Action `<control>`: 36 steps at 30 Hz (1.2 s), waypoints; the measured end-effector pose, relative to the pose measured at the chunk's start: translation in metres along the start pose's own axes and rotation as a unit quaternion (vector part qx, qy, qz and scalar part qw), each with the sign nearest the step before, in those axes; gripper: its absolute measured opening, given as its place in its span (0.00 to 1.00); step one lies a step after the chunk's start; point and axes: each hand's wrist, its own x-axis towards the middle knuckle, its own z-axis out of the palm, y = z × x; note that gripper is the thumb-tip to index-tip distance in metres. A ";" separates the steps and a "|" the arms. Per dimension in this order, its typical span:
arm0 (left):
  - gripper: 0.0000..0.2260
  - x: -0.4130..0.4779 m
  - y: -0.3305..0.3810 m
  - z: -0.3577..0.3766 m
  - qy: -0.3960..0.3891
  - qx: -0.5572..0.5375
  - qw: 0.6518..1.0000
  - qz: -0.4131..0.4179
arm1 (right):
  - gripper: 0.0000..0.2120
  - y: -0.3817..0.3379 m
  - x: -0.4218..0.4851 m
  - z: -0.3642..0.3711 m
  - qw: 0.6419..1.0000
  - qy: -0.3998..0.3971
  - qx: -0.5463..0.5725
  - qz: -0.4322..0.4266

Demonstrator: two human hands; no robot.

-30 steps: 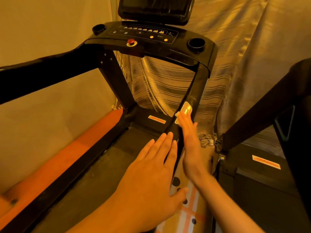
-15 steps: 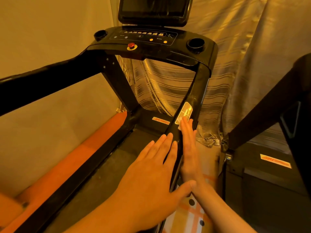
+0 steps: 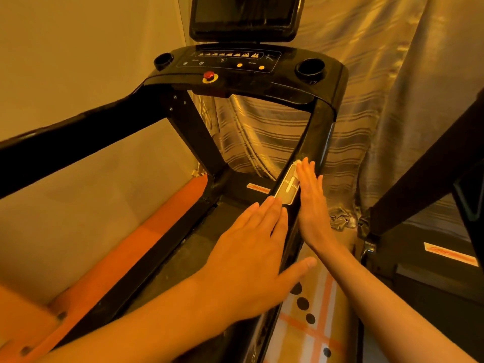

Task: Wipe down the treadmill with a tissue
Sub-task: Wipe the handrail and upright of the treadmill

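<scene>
Room: a shiny striped curtain (image 3: pixel 275 142) is hanging behind the machine, and a plain wall (image 3: pixel 78 61) is standing to the left. Warm yellow light is tinting everything.

Item 1, treadmill (image 3: pixel 248 82): black and facing me. Its dark screen (image 3: pixel 243 14) is sitting above the console, and a red stop button (image 3: pixel 208 75) is showing at the console's front edge.

Item 2, containers: the left cup holder (image 3: pixel 163 60) and the right cup holder (image 3: pixel 310 68) are sitting at the console's two ends. Their insides are showing only dark, and I cannot tell what is in them.

Item 3, right upright (image 3: pixel 318 132): it is sloping down from the console toward me and carrying a pale label plate (image 3: pixel 286 188).

Item 4, tissue (image 3: pixel 297 162): only a small white scrap is showing, lying against the right upright just above the label plate, under my fingertips.

Item 5, right grip (image 3: pixel 311 200): I am pressing it flat against the outer side of the upright, fingers straight and fingertips on the tissue. It is wide and curling round nothing.

Item 6, left grip (image 3: pixel 251 247): it is lying flat on the inner side of the same upright, fingertips touching the lower end of the label plate and thumb spreading across the rail. It is wide and holding nothing.

Item 7, belt (image 3: pixel 188 258): dark, running below my left grip, with an orange strip (image 3: pixel 157 226) lying along its left side.

Item 8, surroundings: a patterned mat (image 3: pixel 314 323) with black dots is lying right of the upright. A second treadmill (image 3: pixel 432 174) is standing at the right edge.
</scene>
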 end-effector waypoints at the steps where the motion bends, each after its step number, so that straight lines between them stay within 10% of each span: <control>1: 0.44 0.011 -0.001 0.000 0.011 0.006 1.000 0.000 | 0.24 0.001 0.001 0.000 1.000 -0.001 0.005 0.001; 12: 0.39 0.079 -0.002 0.009 0.011 0.006 1.000 0.010 | 0.25 0.002 -0.007 0.011 0.996 0.017 0.076 0.045; 17: 0.39 0.080 0.000 0.009 -0.005 -0.006 1.000 -0.007 | 0.39 0.010 0.016 -0.005 0.997 -0.025 0.055 0.040; 28: 0.35 0.079 0.000 0.015 0.102 -0.041 0.994 0.011 | 0.27 0.006 -0.015 -0.011 0.995 -0.098 0.017 -0.016; 36: 0.41 0.079 -0.004 0.011 -0.003 -0.013 1.000 0.013 | 0.37 0.055 0.117 -0.040 0.967 -0.179 -0.181 0.010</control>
